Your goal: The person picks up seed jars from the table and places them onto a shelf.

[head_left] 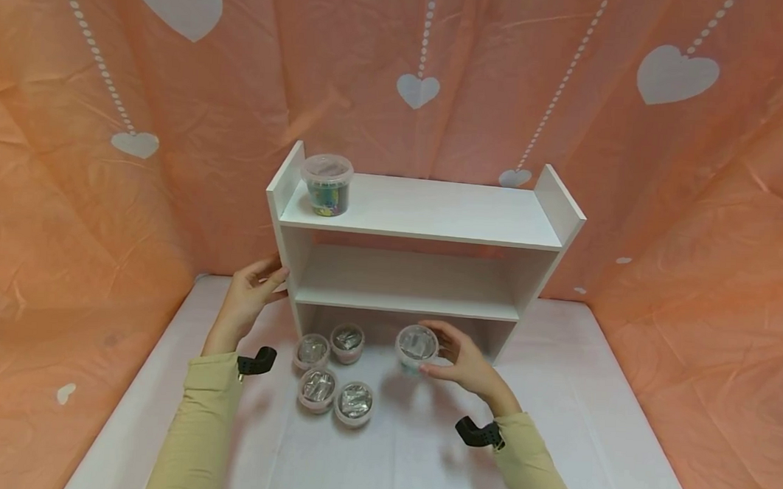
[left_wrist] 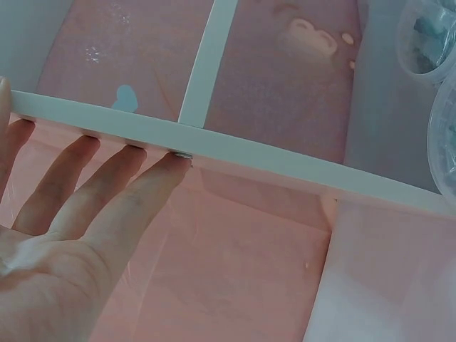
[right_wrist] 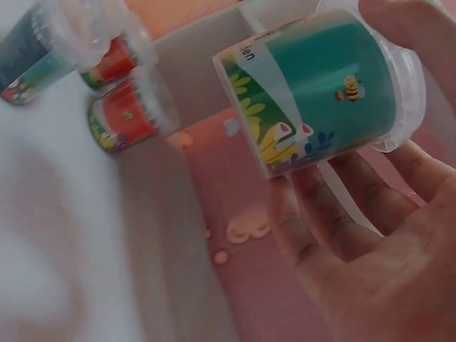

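Observation:
My right hand holds a clear lidded plastic tub with thumb and fingers around it, just in front of the lower part of a white shelf unit. In the right wrist view the teal-labelled tub shows a small bee and flowers and lies tilted. My left hand touches the left side panel of the unit, its fingertips on the panel in the left wrist view. On the table, left of the held tub, several similar tubs stand close together.
A larger lidded tub with multicoloured contents stands at the left end of the top shelf. The middle shelf is below it. An orange cloth with white hearts hangs behind and beside the white table.

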Action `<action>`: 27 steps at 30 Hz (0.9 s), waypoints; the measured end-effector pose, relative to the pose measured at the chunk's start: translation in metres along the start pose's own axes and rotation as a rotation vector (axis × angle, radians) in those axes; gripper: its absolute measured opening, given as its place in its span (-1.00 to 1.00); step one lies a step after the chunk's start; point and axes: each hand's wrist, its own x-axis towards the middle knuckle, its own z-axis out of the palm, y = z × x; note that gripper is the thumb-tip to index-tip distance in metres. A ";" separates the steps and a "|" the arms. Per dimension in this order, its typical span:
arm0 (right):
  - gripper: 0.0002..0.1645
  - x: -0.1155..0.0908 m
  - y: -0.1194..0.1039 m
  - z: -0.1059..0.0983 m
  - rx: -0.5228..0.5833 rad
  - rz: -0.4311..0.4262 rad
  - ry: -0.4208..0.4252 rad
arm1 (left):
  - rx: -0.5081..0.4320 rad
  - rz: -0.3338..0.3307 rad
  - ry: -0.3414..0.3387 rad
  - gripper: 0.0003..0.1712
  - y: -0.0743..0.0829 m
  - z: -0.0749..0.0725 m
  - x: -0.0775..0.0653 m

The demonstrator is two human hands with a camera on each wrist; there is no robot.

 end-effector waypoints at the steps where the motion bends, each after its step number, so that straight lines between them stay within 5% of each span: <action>1: -0.20 0.001 -0.007 0.000 -0.001 -0.006 -0.004 | -0.001 0.000 0.000 -0.39 0.000 0.000 0.000; 6: -0.24 0.004 -0.028 -0.001 -0.017 -0.048 -0.031 | -0.004 0.005 0.006 -0.40 0.002 0.000 0.000; 13: -0.21 0.014 -0.018 -0.008 0.004 -0.087 -0.038 | -0.004 0.006 0.008 -0.41 0.003 0.001 0.000; 27: -0.23 0.034 -0.038 -0.014 0.068 -0.107 -0.045 | -0.011 0.000 0.002 -0.41 0.001 0.000 0.001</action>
